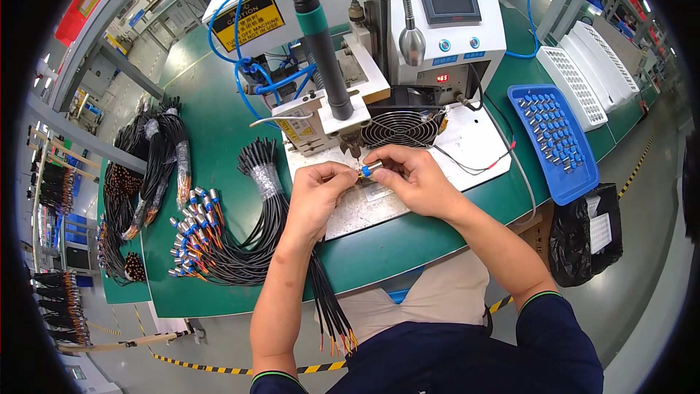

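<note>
Both hands meet under the head of a bench soldering machine (337,87). My right hand (419,184) pinches a small metal connector with a blue insert (369,170) between thumb and fingers. Close against its blue end, my left hand (319,193) is closed in a pinch; whatever thin piece it holds is hidden by the fingertips. The machine's metal tip (351,147) hangs just above the connector. Left of my left forearm lies a bundle of black cables (251,248), with several blue-and-silver connectors (195,230) on their ends. Loose cable ends with stripped coloured wires (339,328) hang over the table edge.
On the right, a blue tray (592,179) holds several connectors, beside white perforated racks (572,84). A black-lined bin (583,248) stands below. More cable bundles (149,153) lie at left. A fan (403,128) and a control box with screen (448,0) stand behind my hands.
</note>
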`<state>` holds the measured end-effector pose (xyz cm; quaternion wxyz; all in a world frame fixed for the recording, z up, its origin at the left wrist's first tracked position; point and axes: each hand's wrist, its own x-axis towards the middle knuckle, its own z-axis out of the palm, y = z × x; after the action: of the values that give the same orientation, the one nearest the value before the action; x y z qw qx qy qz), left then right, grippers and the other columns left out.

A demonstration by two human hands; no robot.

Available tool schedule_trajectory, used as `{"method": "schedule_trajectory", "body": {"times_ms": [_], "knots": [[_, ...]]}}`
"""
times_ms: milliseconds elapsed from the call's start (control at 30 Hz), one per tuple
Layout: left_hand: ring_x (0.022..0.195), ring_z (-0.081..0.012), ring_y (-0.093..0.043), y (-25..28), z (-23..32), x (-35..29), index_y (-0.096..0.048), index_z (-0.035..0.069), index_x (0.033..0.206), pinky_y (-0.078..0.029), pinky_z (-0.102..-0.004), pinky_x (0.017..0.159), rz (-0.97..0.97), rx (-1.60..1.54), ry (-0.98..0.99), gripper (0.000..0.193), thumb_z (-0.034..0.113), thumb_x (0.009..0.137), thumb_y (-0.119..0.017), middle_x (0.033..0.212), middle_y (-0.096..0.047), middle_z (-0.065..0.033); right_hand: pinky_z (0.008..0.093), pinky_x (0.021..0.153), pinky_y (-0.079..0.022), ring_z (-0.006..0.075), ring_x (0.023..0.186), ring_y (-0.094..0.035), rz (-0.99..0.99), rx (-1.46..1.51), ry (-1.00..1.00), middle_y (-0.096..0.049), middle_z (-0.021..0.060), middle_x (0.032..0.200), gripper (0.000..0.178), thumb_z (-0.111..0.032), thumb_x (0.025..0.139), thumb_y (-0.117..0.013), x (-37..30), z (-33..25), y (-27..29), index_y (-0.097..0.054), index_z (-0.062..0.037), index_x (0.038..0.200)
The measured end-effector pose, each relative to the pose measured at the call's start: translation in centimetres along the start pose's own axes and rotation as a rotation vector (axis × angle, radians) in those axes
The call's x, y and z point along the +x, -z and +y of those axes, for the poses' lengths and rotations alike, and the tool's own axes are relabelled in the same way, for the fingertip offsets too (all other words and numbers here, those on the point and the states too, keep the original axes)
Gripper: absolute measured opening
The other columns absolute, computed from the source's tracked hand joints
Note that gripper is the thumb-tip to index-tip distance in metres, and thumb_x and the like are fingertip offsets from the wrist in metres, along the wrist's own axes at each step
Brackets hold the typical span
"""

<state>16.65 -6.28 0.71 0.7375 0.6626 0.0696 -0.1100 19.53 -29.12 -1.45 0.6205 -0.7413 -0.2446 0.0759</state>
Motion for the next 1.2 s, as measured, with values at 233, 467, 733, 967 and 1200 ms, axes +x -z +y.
{"method": "schedule_trajectory", "body": {"times_ms": [233,467,733,967,1200], "knots": [[0.069,-0.0044,-0.054,0.1,-0.1,0.1,-0.083,-0.005,0.101,-0.039,-0.0234,0.062,-0.009,-0.005,-0.007,0.013,0.007,0.099,-0.079,0.081,-0.071,0.0008,0.0266,0.086,-0.057,0.0079,0.096,-0.068,-0.001,0.003,0.003,-0.077,0.0047,0.11,0.024,-0.003,0.105,-0.073,0.0,0.0,0.0,-0.074,0.0036,0.128],[0.068,-0.0041,-0.053,0.2,0.1,0.0,-0.083,-0.005,0.102,-0.038,-0.0236,0.062,-0.007,-0.013,-0.016,0.013,0.007,0.099,-0.079,0.08,-0.07,0.0014,0.0262,0.084,-0.056,0.007,0.094,-0.066,-0.015,0.005,-0.009,-0.076,0.0038,0.109,0.024,-0.004,0.105,-0.073,0.2,-0.1,-0.1,-0.074,0.0032,0.128],[0.062,-0.0043,-0.046,0.1,0.2,-0.4,-0.08,-0.007,0.105,-0.031,-0.0239,0.057,-0.048,-0.02,0.006,0.013,0.005,0.1,-0.077,0.073,-0.061,0.0038,0.0269,0.087,-0.057,0.0077,0.098,-0.068,-0.03,0.025,-0.024,-0.077,0.0045,0.113,0.026,-0.004,0.106,-0.073,-0.2,-0.2,0.2,-0.073,0.0033,0.13],[0.065,-0.0053,-0.052,1.4,0.5,-2.3,-0.08,-0.005,0.107,-0.038,-0.0232,0.059,-0.242,0.059,0.023,0.018,0.012,0.107,-0.074,0.076,-0.065,0.0014,0.0278,0.091,-0.057,0.009,0.103,-0.068,-0.018,-0.019,0.018,-0.077,0.0054,0.117,0.03,-0.005,0.106,-0.073,-2.6,-2.1,1.2,-0.073,0.0026,0.135],[0.068,-0.0044,-0.056,1.6,2.5,-8.9,-0.081,-0.004,0.104,-0.044,-0.022,0.061,-0.426,0.256,0.167,0.022,0.016,0.11,-0.072,0.079,-0.07,0.002,0.0306,0.084,-0.057,0.0126,0.091,-0.069,-0.127,0.002,0.033,-0.078,0.0055,0.102,0.028,-0.006,0.103,-0.076,-6.8,-5.0,3.3,-0.076,-0.0007,0.13]]}}
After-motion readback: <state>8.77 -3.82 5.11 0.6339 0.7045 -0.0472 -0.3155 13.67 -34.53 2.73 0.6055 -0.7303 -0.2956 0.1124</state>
